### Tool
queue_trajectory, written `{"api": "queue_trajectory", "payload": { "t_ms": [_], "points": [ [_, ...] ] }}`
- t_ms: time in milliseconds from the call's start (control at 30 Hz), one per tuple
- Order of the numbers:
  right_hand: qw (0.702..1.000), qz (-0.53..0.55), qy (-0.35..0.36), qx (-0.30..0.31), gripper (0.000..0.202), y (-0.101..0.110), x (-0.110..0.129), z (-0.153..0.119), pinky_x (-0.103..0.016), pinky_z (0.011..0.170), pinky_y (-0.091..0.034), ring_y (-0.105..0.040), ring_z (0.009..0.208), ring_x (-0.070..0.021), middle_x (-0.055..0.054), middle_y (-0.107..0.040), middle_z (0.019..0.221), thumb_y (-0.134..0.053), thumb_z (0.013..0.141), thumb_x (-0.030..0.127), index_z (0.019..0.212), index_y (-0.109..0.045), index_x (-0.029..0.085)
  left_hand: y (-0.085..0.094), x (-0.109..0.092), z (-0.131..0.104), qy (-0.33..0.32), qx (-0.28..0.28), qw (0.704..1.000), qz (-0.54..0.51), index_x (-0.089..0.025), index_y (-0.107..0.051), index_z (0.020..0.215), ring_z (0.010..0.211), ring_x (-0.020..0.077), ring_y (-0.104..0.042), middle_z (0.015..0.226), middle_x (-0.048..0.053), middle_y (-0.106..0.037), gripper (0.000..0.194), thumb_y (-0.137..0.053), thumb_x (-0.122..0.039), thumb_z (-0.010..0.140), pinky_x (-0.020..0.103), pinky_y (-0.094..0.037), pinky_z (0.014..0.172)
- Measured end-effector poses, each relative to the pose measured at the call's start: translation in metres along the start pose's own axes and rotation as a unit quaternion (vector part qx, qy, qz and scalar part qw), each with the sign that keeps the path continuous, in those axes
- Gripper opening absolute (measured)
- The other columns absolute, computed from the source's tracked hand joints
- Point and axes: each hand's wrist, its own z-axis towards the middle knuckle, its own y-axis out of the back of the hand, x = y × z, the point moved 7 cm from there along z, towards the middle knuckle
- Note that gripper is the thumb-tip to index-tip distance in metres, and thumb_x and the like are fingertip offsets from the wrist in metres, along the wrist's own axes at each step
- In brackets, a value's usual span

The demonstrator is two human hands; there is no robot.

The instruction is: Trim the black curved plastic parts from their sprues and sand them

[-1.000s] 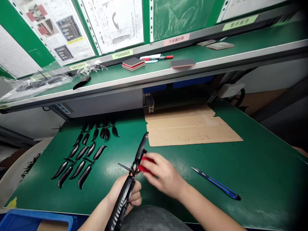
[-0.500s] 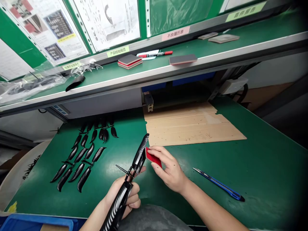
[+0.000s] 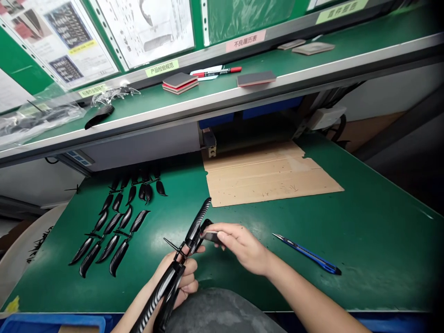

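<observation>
My left hand is closed around a glossy black plastic moulding with ridged, leaf-shaped blades joined by a thin runner. The moulding slants from the bottom edge up toward the cardboard. My right hand pinches a small sanding pad between thumb and fingers, its dark grey face showing. The pad is at the right edge of the moulding's upper blade and appears to touch it. Fingers cover part of the pad. To the left, several similar black mouldings lie in rows on the green table.
A blue utility knife lies right of my right hand. Behind is a flat cardboard sheet. The shelf above bears stacked pads, a red marker and a black piece. A blue bin stands front left.
My right hand has turned the pad, so its grey face shows instead of the red one, and brought it against the moulding. The left hand keeps its hold; the view has shifted slightly.
</observation>
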Motion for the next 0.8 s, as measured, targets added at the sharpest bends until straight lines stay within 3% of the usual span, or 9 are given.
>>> {"api": "queue_trajectory", "payload": {
  "t_ms": [67,133,200,300,433,533,633,700,800],
  "points": [
    [0.999,0.016,-0.006,-0.044,0.032,0.009,0.002,-0.001,-0.026,0.075,-0.051,-0.06,0.088,-0.0142,-0.005,-0.064,0.11,-0.036,0.098,0.036,0.115,-0.06,0.023,-0.001,0.002,-0.001,0.01,0.012,1.0,-0.002,-0.009,-0.063,0.105,0.035,0.0028,-0.011,0.044,-0.011,-0.026,0.031,-0.056,-0.033,0.086,0.022,-0.014,0.045],
    [0.996,-0.001,0.024,-0.086,0.031,0.013,0.009,-0.003,-0.029,0.088,-0.048,-0.057,0.103,-0.0163,-0.005,-0.061,0.115,-0.038,0.097,0.034,0.117,-0.059,0.024,-0.002,0.005,0.0,0.015,0.021,1.0,0.002,-0.009,-0.062,0.107,0.035,0.0029,-0.012,0.044,-0.011,-0.027,0.032,-0.055,-0.033,0.087,0.022,-0.015,0.045],
    [0.997,-0.014,0.042,-0.062,0.03,0.004,0.013,-0.005,-0.032,0.095,-0.045,-0.055,0.107,-0.0172,-0.005,-0.061,0.115,-0.039,0.097,0.033,0.116,-0.06,0.024,0.0,0.006,0.001,0.016,0.02,1.0,0.005,-0.01,-0.062,0.105,0.035,0.0028,-0.011,0.044,-0.011,-0.026,0.031,-0.053,-0.034,0.087,0.022,-0.015,0.045],
    [1.0,0.003,0.014,0.0,0.031,-0.009,0.007,-0.01,-0.031,0.086,-0.049,-0.059,0.094,-0.0156,-0.005,-0.063,0.106,-0.035,0.097,0.034,0.115,-0.059,0.024,0.007,-0.002,0.0,-0.014,-0.004,0.999,0.028,-0.013,-0.062,0.101,0.036,0.0029,-0.01,0.045,-0.011,-0.023,0.029,-0.052,-0.037,0.088,0.023,-0.015,0.045],
    [0.987,-0.146,-0.068,-0.008,0.032,0.007,-0.019,-0.019,-0.041,0.101,-0.04,-0.051,0.114,-0.0212,-0.004,-0.057,0.123,-0.048,0.092,0.036,0.122,-0.055,0.028,0.012,-0.037,-0.017,-0.087,-0.066,0.97,0.217,-0.02,-0.055,0.116,0.042,0.0051,-0.019,0.052,-0.009,-0.032,0.035,-0.047,-0.043,0.09,0.023,-0.018,0.048],
    [0.959,-0.252,-0.125,-0.037,0.025,0.031,-0.031,-0.018,-0.044,0.102,-0.037,-0.05,0.115,-0.0226,-0.004,-0.058,0.121,-0.049,0.091,0.033,0.113,-0.06,0.029,0.003,-0.061,-0.034,-0.084,-0.093,0.878,0.461,-0.021,-0.053,0.118,0.053,0.0083,-0.03,0.062,-0.006,-0.04,0.04,-0.048,-0.048,0.089,0.024,-0.023,0.053],
    [0.957,-0.264,-0.075,-0.092,0.026,0.042,-0.009,-0.007,-0.038,0.101,-0.038,-0.05,0.114,-0.019,-0.004,-0.059,0.12,-0.042,0.094,0.034,0.113,-0.059,0.027,-0.01,-0.065,-0.038,-0.022,-0.09,0.726,0.681,-0.024,-0.055,0.112,0.056,0.0104,-0.035,0.062,-0.006,-0.045,0.037,-0.052,-0.05,0.086,0.024,-0.025,0.055],
    [0.956,-0.289,-0.01,-0.042,0.029,0.027,0.014,0.004,-0.036,0.101,-0.036,-0.05,0.115,-0.0184,-0.002,-0.059,0.119,-0.051,0.091,0.041,0.117,-0.057,0.029,-0.02,-0.066,-0.033,-0.009,-0.095,0.638,0.764,-0.024,-0.058,0.104,0.057,0.0114,-0.039,0.062,-0.006,-0.049,0.033,-0.052,-0.05,0.084,0.024,-0.024,0.053],
    [0.917,-0.383,0.049,0.1,0.042,-0.014,0.027,0.013,-0.037,0.094,-0.037,-0.055,0.103,-0.0215,-0.002,-0.065,0.103,-0.069,0.075,0.05,0.109,-0.06,0.028,-0.037,-0.065,-0.019,-0.029,-0.086,0.59,0.802,-0.022,-0.057,0.084,0.057,0.011,-0.039,0.063,-0.005,-0.05,0.032,-0.049,-0.053,0.084,0.024,-0.024,0.051]
  ]
}}
